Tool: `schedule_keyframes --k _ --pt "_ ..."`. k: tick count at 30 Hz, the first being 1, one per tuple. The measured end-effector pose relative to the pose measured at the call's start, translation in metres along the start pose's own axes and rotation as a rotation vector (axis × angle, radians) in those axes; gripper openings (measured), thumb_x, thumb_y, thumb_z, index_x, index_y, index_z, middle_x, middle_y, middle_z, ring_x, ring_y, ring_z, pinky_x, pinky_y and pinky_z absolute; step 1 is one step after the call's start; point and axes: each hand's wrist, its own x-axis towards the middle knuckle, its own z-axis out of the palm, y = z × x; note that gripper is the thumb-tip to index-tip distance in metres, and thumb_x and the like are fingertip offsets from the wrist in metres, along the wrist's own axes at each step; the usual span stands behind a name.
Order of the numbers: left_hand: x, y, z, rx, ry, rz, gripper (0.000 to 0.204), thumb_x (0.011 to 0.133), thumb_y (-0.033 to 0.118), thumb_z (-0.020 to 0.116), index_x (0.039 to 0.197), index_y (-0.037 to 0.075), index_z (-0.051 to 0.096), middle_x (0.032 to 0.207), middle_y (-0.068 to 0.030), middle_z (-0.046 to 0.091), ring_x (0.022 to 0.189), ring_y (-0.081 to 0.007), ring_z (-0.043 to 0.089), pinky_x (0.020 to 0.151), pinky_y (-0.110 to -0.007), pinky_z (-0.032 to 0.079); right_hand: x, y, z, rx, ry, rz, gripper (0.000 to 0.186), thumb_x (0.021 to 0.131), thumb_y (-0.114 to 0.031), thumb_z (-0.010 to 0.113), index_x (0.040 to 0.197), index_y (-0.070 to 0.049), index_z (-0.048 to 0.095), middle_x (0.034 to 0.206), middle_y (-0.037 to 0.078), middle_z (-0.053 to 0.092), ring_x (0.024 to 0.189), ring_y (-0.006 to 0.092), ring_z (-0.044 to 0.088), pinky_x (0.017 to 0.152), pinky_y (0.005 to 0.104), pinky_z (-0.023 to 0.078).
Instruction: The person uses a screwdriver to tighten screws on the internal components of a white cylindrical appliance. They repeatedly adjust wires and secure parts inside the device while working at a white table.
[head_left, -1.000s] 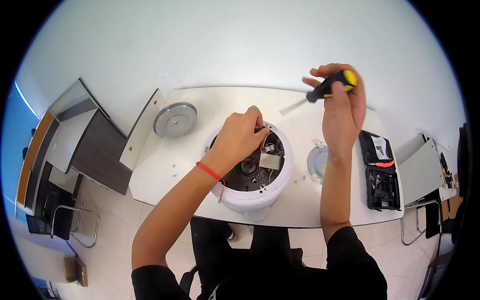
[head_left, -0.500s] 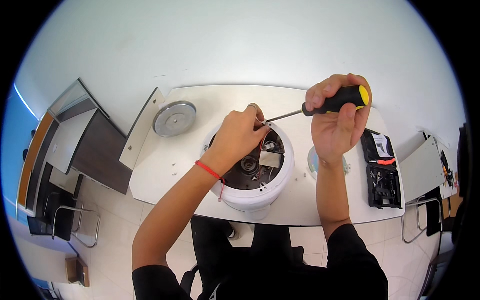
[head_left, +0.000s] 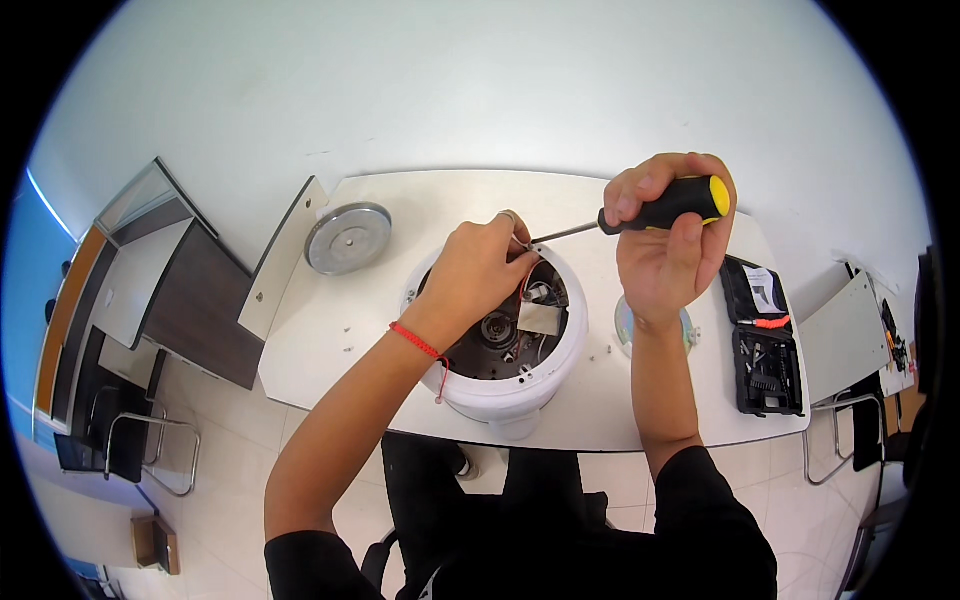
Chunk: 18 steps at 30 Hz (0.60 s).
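A white round appliance housing [head_left: 548,365] stands at the near edge of the table, with wires and metal parts showing in its open dark interior. My right hand [head_left: 668,235] is closed around the black and yellow handle of a screwdriver [head_left: 655,210]. Its shaft slants left and down, and the tip meets the far rim of the housing. At that same spot the fingers of my left hand [head_left: 478,258] are pinched together. What lies between them is hidden. My left forearm, with a red cord bracelet [head_left: 416,340], crosses over the housing's left side.
On the white table [head_left: 320,340] a round metal plate [head_left: 350,240] lies at the far left. Several small screws are scattered about. A shiny disc [head_left: 624,325] sits partly behind my right forearm. An open black tool case [head_left: 765,370] occupies the right edge. The wall rises behind.
My right hand and the screwdriver handle have shifted slightly left and down. The tip stays at the rim, and my left hand has hardly moved.
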Motion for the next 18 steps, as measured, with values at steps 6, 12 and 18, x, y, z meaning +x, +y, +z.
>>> schedule_keyframes --k 6,12,18 --pt "0.0001 0.0021 -0.0011 0.002 -0.018 -0.006 0.023 0.093 0.016 0.077 0.103 -0.003 0.069 0.090 -0.0192 0.080 0.082 -0.0303 0.080 0.074 -0.035 0.061 -0.0003 -0.0004 0.0001 -0.001 -0.016 0.002 0.049 0.108 -0.032 0.061 0.144 -0.005 0.041 0.107 0.014 0.060 0.086 0.0195 0.058 0.076 0.0386 0.051" --pt "-0.0004 0.0047 -0.0024 -0.013 -0.013 -0.021 0.023 0.094 0.017 0.076 0.104 -0.003 0.070 0.090 -0.0193 0.080 0.081 -0.0303 0.080 0.074 -0.035 0.061 0.0012 0.0007 -0.0009 -0.009 -0.017 -0.008 0.047 0.109 -0.030 0.059 0.144 -0.005 0.041 0.107 0.014 0.060 0.086 0.0195 0.057 0.077 0.0387 0.050" --pt "0.0004 0.0091 -0.0039 -0.003 -0.037 -0.057 0.023 0.095 0.018 0.073 0.104 -0.003 0.071 0.089 -0.0199 0.080 0.080 -0.0309 0.079 0.074 -0.036 0.061 0.0008 0.0023 -0.0059 0.003 -0.009 -0.013 0.044 0.110 -0.027 0.056 0.144 -0.004 0.041 0.108 0.015 0.060 0.086 0.0197 0.057 0.077 0.0387 0.051"
